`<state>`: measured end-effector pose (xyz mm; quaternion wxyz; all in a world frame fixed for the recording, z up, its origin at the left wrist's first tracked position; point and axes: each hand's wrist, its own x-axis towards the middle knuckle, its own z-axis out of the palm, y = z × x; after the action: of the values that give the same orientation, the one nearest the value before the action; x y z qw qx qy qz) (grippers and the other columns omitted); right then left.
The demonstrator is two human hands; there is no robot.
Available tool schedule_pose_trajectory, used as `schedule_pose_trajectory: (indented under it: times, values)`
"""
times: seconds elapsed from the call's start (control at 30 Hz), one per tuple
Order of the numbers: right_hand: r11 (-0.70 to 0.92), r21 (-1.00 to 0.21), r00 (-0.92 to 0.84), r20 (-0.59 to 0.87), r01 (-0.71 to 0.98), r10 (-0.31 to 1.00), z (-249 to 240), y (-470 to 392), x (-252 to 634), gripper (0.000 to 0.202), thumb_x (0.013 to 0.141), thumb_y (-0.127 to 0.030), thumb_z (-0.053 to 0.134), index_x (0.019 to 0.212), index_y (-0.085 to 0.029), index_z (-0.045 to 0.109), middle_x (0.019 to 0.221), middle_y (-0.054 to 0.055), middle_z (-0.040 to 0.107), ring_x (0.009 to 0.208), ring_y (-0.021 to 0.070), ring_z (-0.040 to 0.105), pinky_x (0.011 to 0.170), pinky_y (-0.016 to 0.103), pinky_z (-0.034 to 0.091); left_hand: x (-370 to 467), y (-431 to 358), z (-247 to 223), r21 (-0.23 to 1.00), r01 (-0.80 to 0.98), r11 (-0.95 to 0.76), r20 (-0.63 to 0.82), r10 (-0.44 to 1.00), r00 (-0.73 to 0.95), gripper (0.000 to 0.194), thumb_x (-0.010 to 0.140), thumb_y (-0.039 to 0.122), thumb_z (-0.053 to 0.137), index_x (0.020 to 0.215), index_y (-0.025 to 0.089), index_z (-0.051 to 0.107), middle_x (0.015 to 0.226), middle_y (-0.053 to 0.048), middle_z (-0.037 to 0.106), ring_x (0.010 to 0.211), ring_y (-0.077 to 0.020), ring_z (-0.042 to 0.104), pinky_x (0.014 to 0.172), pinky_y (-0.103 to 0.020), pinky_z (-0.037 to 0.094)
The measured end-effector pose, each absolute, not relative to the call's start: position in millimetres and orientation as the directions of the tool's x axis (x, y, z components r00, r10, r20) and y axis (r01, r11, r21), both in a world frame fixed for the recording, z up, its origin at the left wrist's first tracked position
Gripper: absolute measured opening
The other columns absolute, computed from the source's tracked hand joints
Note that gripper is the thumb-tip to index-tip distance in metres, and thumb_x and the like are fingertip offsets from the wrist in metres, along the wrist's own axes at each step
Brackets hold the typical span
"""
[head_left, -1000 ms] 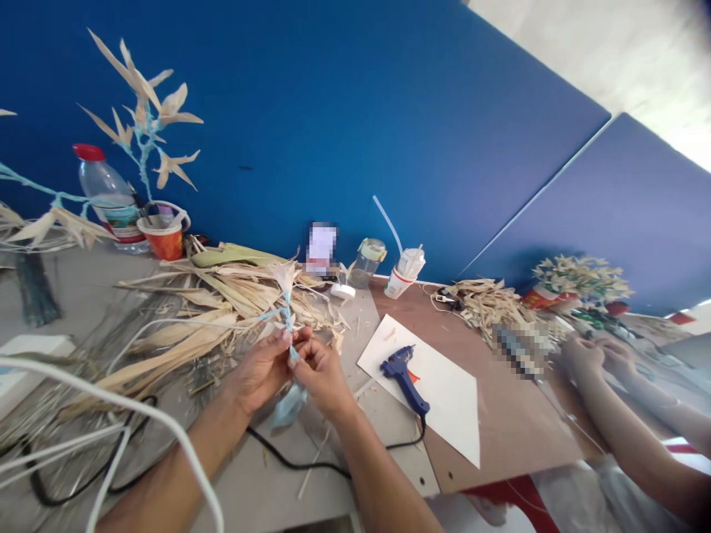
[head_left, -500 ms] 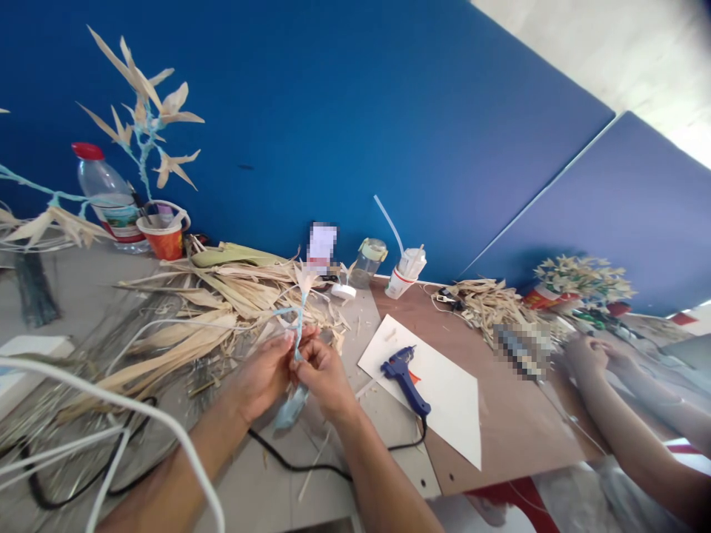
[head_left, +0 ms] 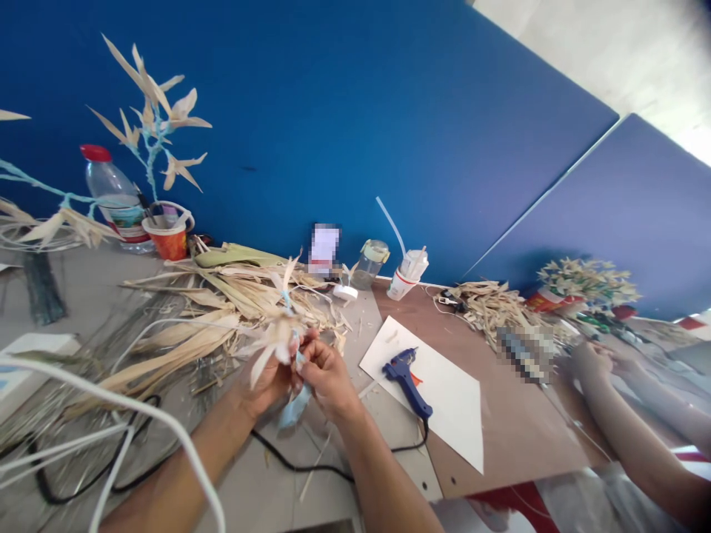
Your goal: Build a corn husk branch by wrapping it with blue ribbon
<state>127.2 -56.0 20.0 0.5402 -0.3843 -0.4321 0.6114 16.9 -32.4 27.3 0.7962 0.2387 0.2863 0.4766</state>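
Both my hands meet over the table in front of the husk pile. My left hand (head_left: 264, 392) is closed on the stem of a pale corn-husk flower (head_left: 275, 340), which is smeared by motion and partly covers the fingers. Another small bloom on a light-blue wrapped stem (head_left: 286, 298) rises above it. My right hand (head_left: 329, 377) pinches the light-blue wrapping strip (head_left: 300, 360) against the stem, fingertips close to the left ones. The strip's loose end (head_left: 294, 409) hangs below, between my wrists.
A blue glue gun (head_left: 408, 381) lies on white card (head_left: 455, 414) to the right. Dried husks (head_left: 183, 344) spread behind and left. White cable (head_left: 167, 422) loops at front left. Cups, a jar (head_left: 371, 263) and a bottle (head_left: 116, 196) line the partition. Another person's hands (head_left: 597, 363) are at right.
The flower stem has turned in my hands: the side branch that pointed left now shows its bloom in front of my left hand. The view has shifted slightly.
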Motion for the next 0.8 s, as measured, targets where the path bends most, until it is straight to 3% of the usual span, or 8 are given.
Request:
schedule_pose_trajectory:
  times: [0.23, 0.4, 0.53, 0.8]
  values:
    - [0.094, -0.988, 0.023, 0.097, 0.122, 0.995, 17, -53, 132, 0.014, 0.068, -0.024, 0.058, 0.063, -0.023, 0.046, 0.057, -0.005, 0.047, 0.052, 0.0112, 0.04, 0.05, 0.024, 0.031, 14, -26, 33, 0.777, -0.551, 0.305, -0.219, 0.951, 0.217, 0.029, 0.053, 0.023, 0.087, 0.067, 0.016, 0.062, 0.066, 0.001, 0.066, 0.062, -0.0116, 0.059, 0.06, -0.022, 0.048]
    - [0.092, -0.964, 0.052, 0.108, 0.248, 0.993, 17, -56, 131, 0.01, 0.067, -0.019, 0.054, 0.062, -0.022, 0.045, 0.053, -0.007, 0.041, 0.05, 0.0103, 0.035, 0.049, 0.023, 0.028, 11, -23, 27, 0.885, -0.432, 0.172, -0.139, 0.984, 0.107, 0.03, 0.054, 0.023, 0.087, 0.066, 0.016, 0.06, 0.061, 0.005, 0.061, 0.061, -0.0092, 0.054, 0.061, -0.02, 0.043]
    - [0.045, -0.975, 0.094, 0.066, 0.217, 0.993, 18, -55, 132, 0.011, 0.064, -0.019, 0.054, 0.06, -0.022, 0.044, 0.054, -0.007, 0.041, 0.051, 0.0099, 0.035, 0.049, 0.023, 0.028, 12, -24, 25, 0.813, -0.511, 0.279, -0.186, 0.956, 0.227, 0.026, 0.06, 0.028, 0.085, 0.067, 0.016, 0.063, 0.065, 0.002, 0.063, 0.061, -0.0109, 0.056, 0.061, -0.022, 0.046]
    - [0.0, -0.998, -0.007, 0.0, -0.067, 1.0, 15, -51, 138, 0.014, 0.064, -0.022, 0.057, 0.06, -0.022, 0.044, 0.055, -0.005, 0.049, 0.051, 0.0107, 0.044, 0.052, 0.024, 0.034, 5, -23, 25, 0.632, -0.54, 0.556, -0.244, 0.804, 0.542, 0.016, 0.078, 0.028, 0.07, 0.081, 0.013, 0.073, 0.079, -0.009, 0.072, 0.077, -0.02, 0.067, 0.069, -0.029, 0.054]
